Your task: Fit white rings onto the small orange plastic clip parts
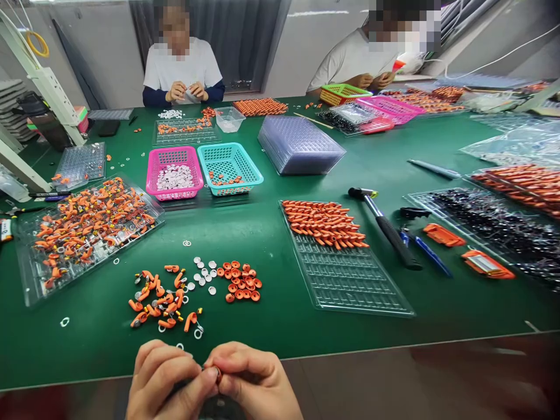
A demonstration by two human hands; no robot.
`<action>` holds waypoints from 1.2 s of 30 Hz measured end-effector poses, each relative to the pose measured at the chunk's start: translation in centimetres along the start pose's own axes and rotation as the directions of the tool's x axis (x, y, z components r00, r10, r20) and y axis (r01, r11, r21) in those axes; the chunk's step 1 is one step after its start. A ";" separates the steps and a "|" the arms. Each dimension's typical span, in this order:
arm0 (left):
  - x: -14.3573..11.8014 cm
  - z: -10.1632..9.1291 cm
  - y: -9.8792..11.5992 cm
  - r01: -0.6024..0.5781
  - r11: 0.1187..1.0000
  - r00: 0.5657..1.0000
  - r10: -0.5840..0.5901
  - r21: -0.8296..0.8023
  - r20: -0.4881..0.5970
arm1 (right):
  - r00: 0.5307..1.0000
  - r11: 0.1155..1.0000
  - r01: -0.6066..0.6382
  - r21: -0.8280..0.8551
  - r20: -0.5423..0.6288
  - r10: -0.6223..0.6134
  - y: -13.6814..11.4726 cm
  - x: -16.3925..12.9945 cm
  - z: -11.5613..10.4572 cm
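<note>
At the table's near edge, my left hand [164, 382] and my right hand [256, 382] meet fingertip to fingertip. Both pinch one small orange earbud part [217, 373], mostly covered by my fingers. Just beyond them lies a loose pile of orange earbud shells [160, 300] with small wired pieces attached. Beside that pile are several white round discs [203, 271] and a group of orange cup-shaped caps [240, 281]. White rings [198, 332] are scattered nearby on the green table [271, 332].
Left is a tray of jumbled orange shells [96, 221]; right, a clear tray [350, 280] partly filled with orange pieces. A hammer [387, 230] and blue pen [433, 256] lie farther right. Pink [175, 192] and turquoise baskets [231, 189] stand behind. Two people work across the table.
</note>
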State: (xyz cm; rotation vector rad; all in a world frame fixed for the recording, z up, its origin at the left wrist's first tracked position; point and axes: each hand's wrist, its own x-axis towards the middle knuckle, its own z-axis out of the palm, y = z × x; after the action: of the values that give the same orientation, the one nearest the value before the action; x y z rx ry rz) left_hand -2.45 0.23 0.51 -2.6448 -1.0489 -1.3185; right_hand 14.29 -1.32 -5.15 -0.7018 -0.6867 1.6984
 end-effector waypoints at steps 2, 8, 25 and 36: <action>-0.1 0.0 0.0 0.022 0.999 0.999 -0.021 -0.047 0.026 | 1.000 1.000 0.005 -0.001 0.006 -0.005 -0.1 0.1 0.0; -0.4 0.1 0.1 0.082 0.984 0.996 -0.076 -0.160 0.046 | 0.998 0.995 -0.061 0.078 0.030 0.059 -0.4 0.4 0.4; 0.0 0.4 0.3 0.238 0.965 0.971 -0.232 -0.110 0.065 | 0.972 0.891 -0.229 0.393 0.049 0.228 -0.4 0.7 1.2; 0.2 0.4 -0.9 0.492 0.748 0.864 -0.358 -0.445 0.354 | 0.954 0.912 -0.300 0.279 0.110 0.281 -1.2 1.0 0.4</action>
State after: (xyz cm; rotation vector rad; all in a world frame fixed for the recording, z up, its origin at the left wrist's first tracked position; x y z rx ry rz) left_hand -2.56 1.12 0.13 -3.1609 -1.6263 -1.5699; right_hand 14.54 -0.13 -4.07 -0.5566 -0.3729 2.0545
